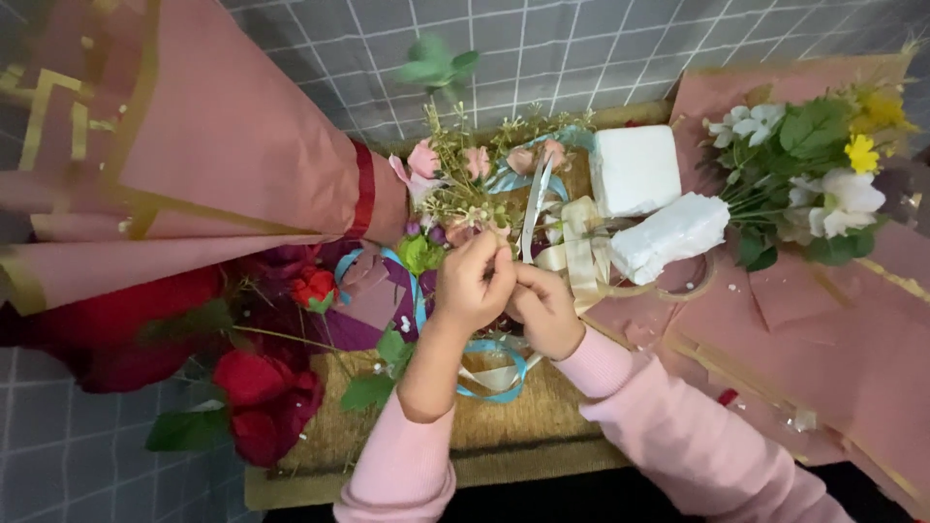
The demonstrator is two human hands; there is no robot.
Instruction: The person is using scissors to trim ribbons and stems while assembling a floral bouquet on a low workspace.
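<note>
head view, looking straight down: both hands meet over the middle of the woven mat (504, 426). the left hand (475, 286) is curled shut, fingertips pinching something small at the base of the little flower sprig (465, 179), which sits just far of the knuckles with its pink buds and thin green stems. the right hand (544, 308) is tucked against it, fingers folded in, touching the left; exactly what it grips i cannot tell. a cream ribbon (576, 247) trails just right of the hands, and a light blue ribbon (489, 378) loops under the wrists. to the left, a big pink wrapped bouquet (213, 136) and red roses (257, 397); far right, a white foam block (635, 169) and a bunch of white and yellow flowers (814, 165) on pink paper (823, 329). to do this pinch well, my read: keep the stems bunched tight, hold the left steady, and let the right work close without crushing the buds.
</note>
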